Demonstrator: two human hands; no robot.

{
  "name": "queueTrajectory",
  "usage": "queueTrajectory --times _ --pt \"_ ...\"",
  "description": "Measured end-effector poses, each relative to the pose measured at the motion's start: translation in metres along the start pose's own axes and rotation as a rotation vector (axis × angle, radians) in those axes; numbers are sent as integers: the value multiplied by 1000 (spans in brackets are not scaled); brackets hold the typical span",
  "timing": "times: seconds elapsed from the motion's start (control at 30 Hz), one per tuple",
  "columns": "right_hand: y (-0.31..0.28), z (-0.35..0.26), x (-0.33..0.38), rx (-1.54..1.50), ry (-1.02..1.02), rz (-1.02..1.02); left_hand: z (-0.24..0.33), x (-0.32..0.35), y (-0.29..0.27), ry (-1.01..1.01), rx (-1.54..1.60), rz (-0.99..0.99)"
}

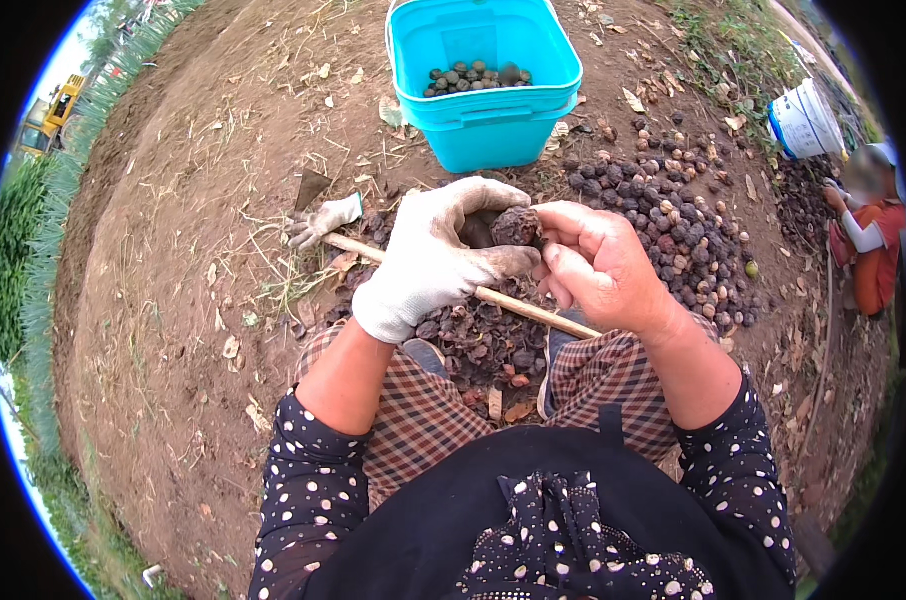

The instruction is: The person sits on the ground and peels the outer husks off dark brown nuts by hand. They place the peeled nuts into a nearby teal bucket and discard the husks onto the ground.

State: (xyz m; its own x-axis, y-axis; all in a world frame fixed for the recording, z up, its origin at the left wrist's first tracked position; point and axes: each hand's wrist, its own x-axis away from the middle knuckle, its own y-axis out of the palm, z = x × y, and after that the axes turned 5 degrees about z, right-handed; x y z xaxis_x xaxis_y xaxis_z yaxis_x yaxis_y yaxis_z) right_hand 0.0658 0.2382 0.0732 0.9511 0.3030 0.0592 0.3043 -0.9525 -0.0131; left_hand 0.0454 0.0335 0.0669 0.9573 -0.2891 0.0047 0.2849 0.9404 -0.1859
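In front of my lap, my left hand (433, 255), in a soiled white glove, is closed round a dark, shrivelled walnut (516, 228) still in its husk. The bare fingers of my right hand (605, 268) pinch at the right side of that walnut; whether a bit of husk is between them I cannot tell. Below my hands, broken dark husks (483, 345) lie heaped between my shoes. A wooden handle (523, 307) slants across over them, with a flat metal blade (311, 188) near its far left end. An empty white glove (328, 218) lies by the blade.
A turquoise bucket (493, 140) with several walnuts (468, 78) inside stands ahead. To the right spreads a large pile of dark walnuts (663, 225). Farther right are a white bucket (808, 120) and a crouching person (873, 250). Yellow machinery (53, 118) shows at far left.
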Motion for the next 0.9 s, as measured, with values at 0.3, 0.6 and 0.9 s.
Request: queueTrajectory --times 0.3,0.6,0.9 --pt "-1 19 -6 361 -507 144 -11 -2 7 49 35 19" --pt "3 36 -4 346 -346 201 -4 2 9 -4 -25 -21" --pt "7 22 3 226 -268 187 -3 0 -10 -198 413 -159"
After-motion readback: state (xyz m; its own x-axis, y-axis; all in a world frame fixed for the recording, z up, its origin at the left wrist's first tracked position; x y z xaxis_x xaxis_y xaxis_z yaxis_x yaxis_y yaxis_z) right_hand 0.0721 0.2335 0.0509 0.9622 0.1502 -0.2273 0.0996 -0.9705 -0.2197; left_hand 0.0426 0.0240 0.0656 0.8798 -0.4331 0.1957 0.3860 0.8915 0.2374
